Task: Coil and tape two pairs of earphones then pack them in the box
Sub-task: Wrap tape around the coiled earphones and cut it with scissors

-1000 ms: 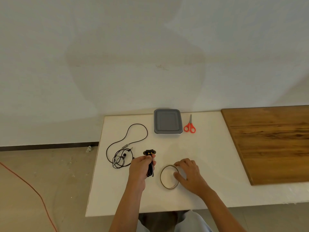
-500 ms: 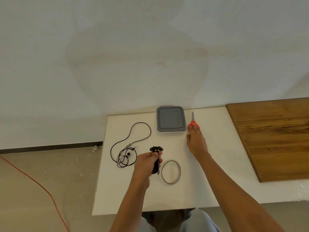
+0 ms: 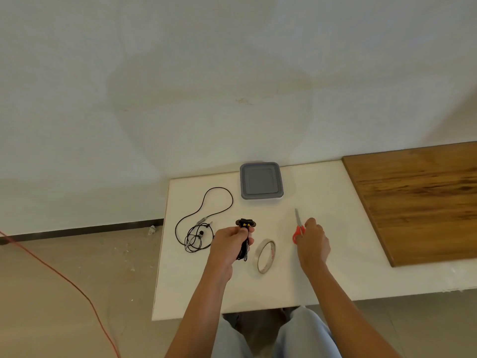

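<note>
The coiled black earphones (image 3: 245,240), bundled up tight with the two buds poking out on top, are in your left hand (image 3: 227,242), a bit below the middle of the frame. The grip there is wrapped snug around the bundle, over the white surface (image 3: 335,254).

Just right of that is the roll of clear tape (image 3: 265,255). It looks tipped up on its edge, between your two hands and touching neither.

Your right hand (image 3: 313,244) is further right. Its grip is narrow, with the fingers curled into the red loops of the red-handled scissors (image 3: 298,226), and the steel blades point toward the top of the frame. Can't tell if the scissors are lifted or resting on the surface.

Left of the bundle, the loose black earphones (image 3: 200,233) lie in a messy tangle, with one big loop of cord running up toward the far edge. The grey square box (image 3: 261,180), lid on, sits at the far edge by the wall, above the bundle in the frame.

A brown wooden board (image 3: 418,197) covers the right end of the surface. A red cable (image 3: 64,277) snakes across the floor (image 3: 77,319) at lower left.
</note>
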`<state>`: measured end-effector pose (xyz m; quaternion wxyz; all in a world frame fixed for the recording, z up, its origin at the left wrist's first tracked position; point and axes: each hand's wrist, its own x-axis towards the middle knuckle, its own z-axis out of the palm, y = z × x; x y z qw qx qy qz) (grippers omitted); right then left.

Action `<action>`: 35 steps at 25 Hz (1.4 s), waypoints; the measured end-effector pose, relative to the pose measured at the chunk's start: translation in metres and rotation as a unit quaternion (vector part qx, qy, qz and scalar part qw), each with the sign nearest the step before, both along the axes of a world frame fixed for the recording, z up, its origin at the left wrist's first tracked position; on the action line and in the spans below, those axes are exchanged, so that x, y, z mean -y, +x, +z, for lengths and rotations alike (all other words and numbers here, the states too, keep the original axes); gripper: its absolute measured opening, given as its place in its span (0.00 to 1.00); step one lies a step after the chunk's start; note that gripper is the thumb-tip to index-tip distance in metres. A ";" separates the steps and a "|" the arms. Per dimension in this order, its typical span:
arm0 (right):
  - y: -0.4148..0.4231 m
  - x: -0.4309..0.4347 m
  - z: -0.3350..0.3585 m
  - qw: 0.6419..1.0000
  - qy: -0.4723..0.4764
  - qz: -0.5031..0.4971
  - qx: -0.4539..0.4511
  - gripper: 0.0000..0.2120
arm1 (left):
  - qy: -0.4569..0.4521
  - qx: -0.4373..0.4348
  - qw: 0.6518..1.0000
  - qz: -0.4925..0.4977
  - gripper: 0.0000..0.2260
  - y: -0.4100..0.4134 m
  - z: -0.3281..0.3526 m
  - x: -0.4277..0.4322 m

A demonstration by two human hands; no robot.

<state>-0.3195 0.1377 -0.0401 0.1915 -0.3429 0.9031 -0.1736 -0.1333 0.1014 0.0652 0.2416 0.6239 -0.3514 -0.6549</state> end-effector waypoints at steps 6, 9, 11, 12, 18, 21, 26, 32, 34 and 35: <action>0.009 -0.030 0.004 0.991 0.077 0.098 -0.059 0.06 | -0.014 0.013 1.000 -0.006 0.10 -0.002 0.015 -0.012; 0.010 -0.039 0.009 0.975 0.120 0.149 -0.112 0.07 | -0.020 0.019 1.000 -0.008 0.10 -0.002 0.018 -0.015; 0.010 -0.042 0.012 0.964 0.153 0.180 -0.121 0.08 | -0.022 0.031 0.999 -0.010 0.10 0.000 0.018 -0.016; 0.010 -0.044 0.013 0.962 0.158 0.189 -0.118 0.08 | -0.022 0.033 0.999 -0.010 0.10 0.002 0.017 -0.016; 0.011 -0.052 0.010 0.969 0.119 0.210 -0.049 0.06 | -0.029 0.041 0.999 -0.005 0.10 0.005 0.014 -0.017; 0.009 -0.060 0.016 0.983 0.046 0.141 0.110 0.08 | -0.038 0.045 0.998 0.010 0.10 0.007 0.014 -0.017; 0.041 -0.084 0.060 0.822 -0.135 0.101 0.544 0.10 | -0.031 0.029 0.999 0.018 0.10 0.015 0.015 -0.015; 0.091 -0.078 0.056 0.583 -0.087 0.005 0.808 0.17 | -0.022 0.026 0.999 0.032 0.10 0.020 0.016 -0.012; 0.098 -0.068 0.055 0.545 -0.099 -0.057 0.831 0.18 | -0.025 0.031 0.999 0.031 0.10 0.023 0.017 -0.012; 0.101 -0.063 0.055 0.530 -0.109 -0.080 0.837 0.17 | -0.028 0.033 0.999 0.032 0.10 0.024 0.018 -0.013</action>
